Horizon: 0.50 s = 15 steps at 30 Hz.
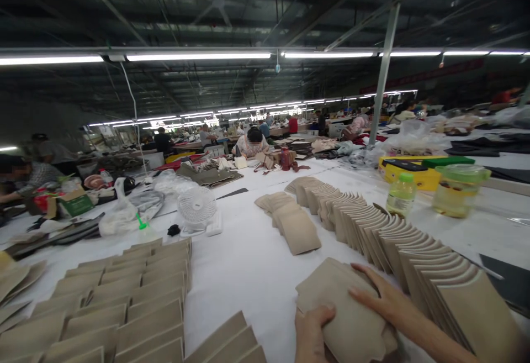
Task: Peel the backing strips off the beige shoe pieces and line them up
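Observation:
Both my hands are on a loose stack of flat beige panels (345, 313), thin fabric or leather-like pieces with uneven edges. My left hand (310, 332) grips its lower left side, thumb on top and the fingers mostly hidden below. My right hand (385, 302) holds the right side, with thumb and forefinger apart along the panels. Just beyond lies a smaller fanned pile of beige pieces (296, 227). A long curved row of overlapping panels (372, 230) runs past my right hand. To the left, more panels (153, 319) lie in overlapping rows.
A white fan (196, 208) stands on the white table (240, 263). At the right are a green-capped bottle (401, 194), a lidded jug of yellowish liquid (459, 191) and a yellow box (408, 172). A person (252, 143) bends over the table's far end.

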Motion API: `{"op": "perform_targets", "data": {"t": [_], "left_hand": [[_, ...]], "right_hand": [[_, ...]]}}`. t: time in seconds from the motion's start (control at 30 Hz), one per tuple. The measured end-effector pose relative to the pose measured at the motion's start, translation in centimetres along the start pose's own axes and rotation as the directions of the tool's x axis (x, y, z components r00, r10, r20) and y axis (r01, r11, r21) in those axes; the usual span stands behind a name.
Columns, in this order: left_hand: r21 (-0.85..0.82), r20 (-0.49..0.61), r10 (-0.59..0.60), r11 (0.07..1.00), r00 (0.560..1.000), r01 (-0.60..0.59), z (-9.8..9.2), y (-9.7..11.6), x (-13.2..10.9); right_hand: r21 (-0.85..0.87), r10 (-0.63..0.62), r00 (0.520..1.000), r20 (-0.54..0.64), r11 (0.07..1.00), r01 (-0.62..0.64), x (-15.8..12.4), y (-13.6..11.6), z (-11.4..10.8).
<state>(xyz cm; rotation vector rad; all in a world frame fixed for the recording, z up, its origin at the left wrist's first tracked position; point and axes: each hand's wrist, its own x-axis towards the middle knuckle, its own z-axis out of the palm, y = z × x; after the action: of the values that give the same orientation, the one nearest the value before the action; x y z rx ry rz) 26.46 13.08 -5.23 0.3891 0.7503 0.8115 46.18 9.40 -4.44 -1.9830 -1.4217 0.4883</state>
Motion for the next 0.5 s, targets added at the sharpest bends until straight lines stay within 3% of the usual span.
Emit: {"op": "perform_targets", "data": {"t": [0.13,0.2,0.27,0.4,0.5], "left_hand": [[-0.095,0.099,0.073,0.993,0.992,-0.063,1.6,1.8,1.0],[-0.016,0.101,0.12,0.993,0.988,-0.119,2.7,2.7,1.9],[0.147,0.036,0.117,0.982,0.992,-0.121,3.7,3.4,3.4],[0.4,-0.148,-0.083,0.906,0.986,0.137,4.4,3.9,7.2],[0.528,-0.211,-0.238,0.788,0.948,0.316,3.9,3.8,8.9]], "right_hand": [[-0.014,-0.229,0.973,0.002,0.973,0.229,3.4,-3.9,-3.1],[-0.042,-0.355,0.934,0.026,0.934,0.356,6.0,-6.1,-4.5],[-0.086,-0.456,0.886,0.079,0.883,0.462,8.7,-8.1,-5.1],[-0.223,-0.556,0.802,0.218,0.772,0.595,13.4,-9.7,-3.6],[-0.329,-0.543,0.801,0.252,0.73,0.599,15.6,-8.8,-1.5]]}}
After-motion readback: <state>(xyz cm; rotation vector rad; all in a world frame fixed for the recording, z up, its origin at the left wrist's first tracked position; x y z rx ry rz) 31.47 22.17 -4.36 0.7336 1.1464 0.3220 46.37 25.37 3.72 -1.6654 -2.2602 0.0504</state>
